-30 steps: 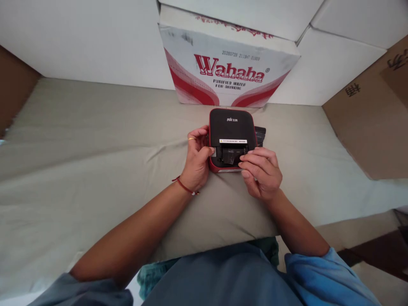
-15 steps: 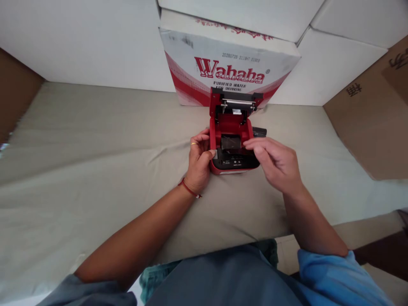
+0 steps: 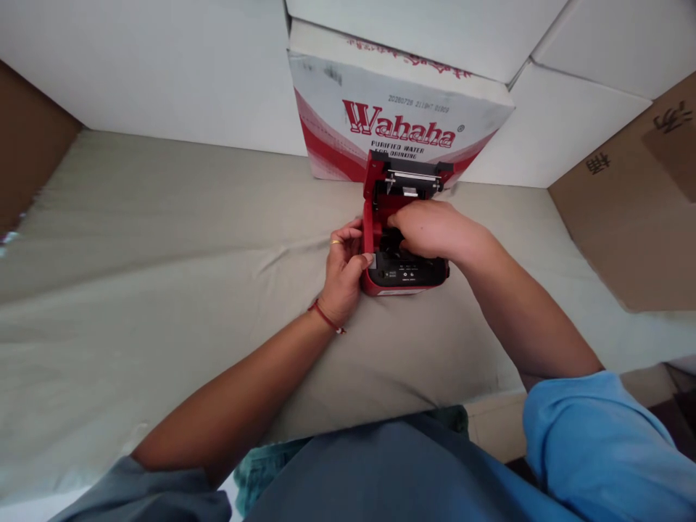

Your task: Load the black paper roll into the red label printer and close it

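A red label printer (image 3: 366,232) with a black front panel (image 3: 407,275) rests on the cloth, its lid (image 3: 416,172) raised. My left hand (image 3: 346,270) grips the printer's left side, with the thumb on the front corner and the other fingers along the wall. My right hand (image 3: 429,228) reaches over the right wall into the open compartment. Its fingers are bent around something dark inside, and their tips are partly hidden. The right hand and forearm cover most of the printer's right side.
Behind the printer stands a white and red Wahaha water carton (image 3: 402,109), close to the raised lid. White boxes (image 3: 190,72) form a wall at the back. A brown carton (image 3: 625,210) is on the right. Pale cloth (image 3: 217,217) covers the surface, whose front edge is near my body.
My right hand has moved from the compartment's right edge left and forward, into the printer. My left hand keeps its grip. The whole view has shifted slightly.
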The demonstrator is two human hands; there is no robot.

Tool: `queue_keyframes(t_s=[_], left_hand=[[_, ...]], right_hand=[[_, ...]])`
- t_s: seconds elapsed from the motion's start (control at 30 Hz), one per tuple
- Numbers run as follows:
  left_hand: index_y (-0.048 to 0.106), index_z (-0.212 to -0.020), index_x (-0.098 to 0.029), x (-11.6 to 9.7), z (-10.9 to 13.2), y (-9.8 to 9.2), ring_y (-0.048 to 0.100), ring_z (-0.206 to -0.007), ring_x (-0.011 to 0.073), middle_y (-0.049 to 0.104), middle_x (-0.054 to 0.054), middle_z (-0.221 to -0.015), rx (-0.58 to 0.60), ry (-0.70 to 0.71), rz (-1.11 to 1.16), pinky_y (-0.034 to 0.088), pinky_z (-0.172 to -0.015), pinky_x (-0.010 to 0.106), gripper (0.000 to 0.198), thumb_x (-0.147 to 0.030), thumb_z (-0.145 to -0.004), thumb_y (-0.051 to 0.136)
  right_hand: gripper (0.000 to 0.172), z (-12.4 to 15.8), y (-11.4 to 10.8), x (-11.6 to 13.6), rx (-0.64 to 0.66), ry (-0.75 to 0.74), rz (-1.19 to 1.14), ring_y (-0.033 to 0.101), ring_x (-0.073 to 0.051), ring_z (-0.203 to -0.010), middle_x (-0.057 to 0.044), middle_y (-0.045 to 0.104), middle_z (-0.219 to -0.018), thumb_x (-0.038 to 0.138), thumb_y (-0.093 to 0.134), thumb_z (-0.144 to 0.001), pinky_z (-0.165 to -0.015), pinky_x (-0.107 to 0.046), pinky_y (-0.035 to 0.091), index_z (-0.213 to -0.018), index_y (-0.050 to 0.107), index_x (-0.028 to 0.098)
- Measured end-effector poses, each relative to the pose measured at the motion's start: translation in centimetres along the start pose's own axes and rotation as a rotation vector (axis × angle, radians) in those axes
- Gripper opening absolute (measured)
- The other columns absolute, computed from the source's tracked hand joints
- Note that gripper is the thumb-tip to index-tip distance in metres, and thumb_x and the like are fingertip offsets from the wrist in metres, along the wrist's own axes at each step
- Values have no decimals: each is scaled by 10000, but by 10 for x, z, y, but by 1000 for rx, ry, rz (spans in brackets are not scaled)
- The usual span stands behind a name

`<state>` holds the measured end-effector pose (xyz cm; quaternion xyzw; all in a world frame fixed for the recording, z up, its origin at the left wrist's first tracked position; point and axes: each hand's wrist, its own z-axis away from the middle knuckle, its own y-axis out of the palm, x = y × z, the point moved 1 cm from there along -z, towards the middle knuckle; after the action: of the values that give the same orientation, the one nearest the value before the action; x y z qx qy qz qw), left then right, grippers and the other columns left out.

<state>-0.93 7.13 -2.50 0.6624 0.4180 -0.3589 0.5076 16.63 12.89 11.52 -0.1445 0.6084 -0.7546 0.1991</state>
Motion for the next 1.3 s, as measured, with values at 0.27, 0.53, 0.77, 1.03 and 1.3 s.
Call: queue_keyframes(t_s=[0.27,0.53,0.77,1.03,1.3], left_hand=[[579,-1210,-313,0,0,1,622,-1521,309,617,87,-1660,-20,-8,28,534,-1223,509,463,-537,-900,839],[612,-1204,-315,4,-3,-1,570,-1574,317,622,74,-1656,-43,-28,43,478,-1305,521,484,-539,-867,876],[614,-1193,-320,6,-5,1,587,-1566,322,642,65,-1633,-27,-29,93,498,-1298,532,494,-513,-833,893],[574,-1197,-314,10,-5,0,611,-1552,313,622,81,-1669,-20,-12,41,529,-1265,536,441,-466,-876,835],[554,-1175,-309,12,-6,1,619,-1548,309,617,86,-1679,-15,-12,15,536,-1252,534,396,-387,-873,798]], right_hand=[[356,92,-51,-14,-446,19,-189,810,-283,-908,-82,882,-1166,487,758,-1039,-764,-441,595,-1320,830,280],[220,150,-17,-161,-113,404,-426,799,-234,-801,-69,901,-947,355,875,-940,-734,-428,567,-1118,921,235],[426,110,23,-149,98,566,-248,828,-356,-1090,-119,886,-1234,201,787,-882,-1005,-473,653,-1295,887,234],[482,46,41,-96,-84,342,-299,792,-335,-1242,-126,832,-1445,226,742,-922,-1096,-450,613,-1395,837,231],[456,139,-19,-135,-613,279,-864,821,-347,-1151,-64,885,-1240,624,925,-827,-1072,-566,620,-1222,893,398]])
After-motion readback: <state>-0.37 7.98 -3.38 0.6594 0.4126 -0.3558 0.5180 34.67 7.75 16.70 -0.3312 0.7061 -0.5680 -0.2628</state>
